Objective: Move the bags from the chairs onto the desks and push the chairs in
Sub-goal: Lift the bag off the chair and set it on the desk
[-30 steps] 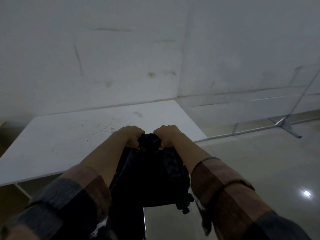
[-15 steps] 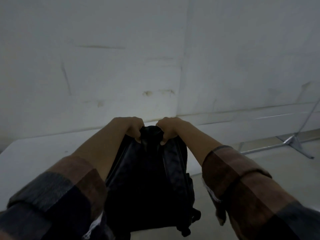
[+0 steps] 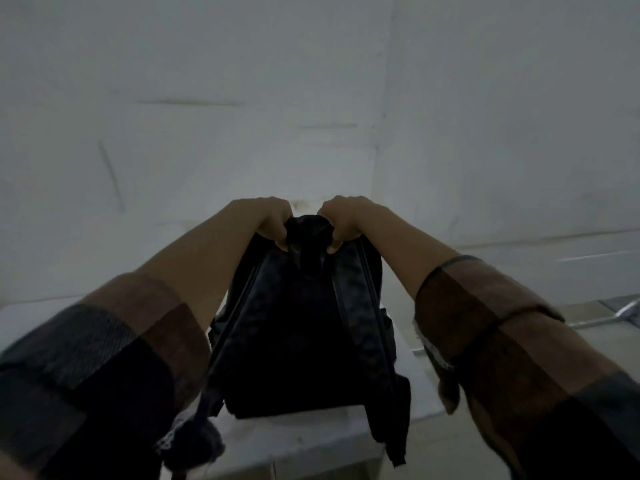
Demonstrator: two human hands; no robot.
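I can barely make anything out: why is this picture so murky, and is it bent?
Head view: dim, bluish light; the black backpack is nearly featureless, gripped by the left hand and right hand. Soft overall blur; wide-angle lens bows the wall lines and stretches the sleeves.

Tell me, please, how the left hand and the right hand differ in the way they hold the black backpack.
The left hand grips the left side of the top of the black backpack, the right hand the right side. The left sleeve looks darker, grey over brown; the right sleeve is mostly brown with a dark cuff line. Both hands are closed on the top, thumbs toward the middle, above the white desk.
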